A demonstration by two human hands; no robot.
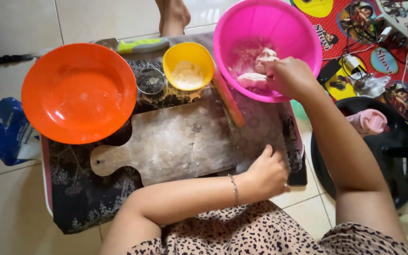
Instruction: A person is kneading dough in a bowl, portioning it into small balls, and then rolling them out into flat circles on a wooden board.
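My right hand [290, 75] reaches into a large pink bowl [279, 23] and grips a lump of pale dough [257, 74] lying on its floured bottom. My left hand [266, 174], fingers curled with nothing in them, rests on the near right edge of a floured wooden board [175, 141]. The board lies on a dark patterned cloth [86, 198]. A wooden rolling pin [228, 101] leans between the board and the pink bowl.
A big orange bowl [79, 92] sits at the left. Behind the board stand a small yellow bowl of flour [188, 66] and a round metal cutter [150, 81]. A blue bag [12, 134] lies far left. A black pan [393, 156] holds a pink object at right. Someone's bare foot [173, 16] stands beyond.
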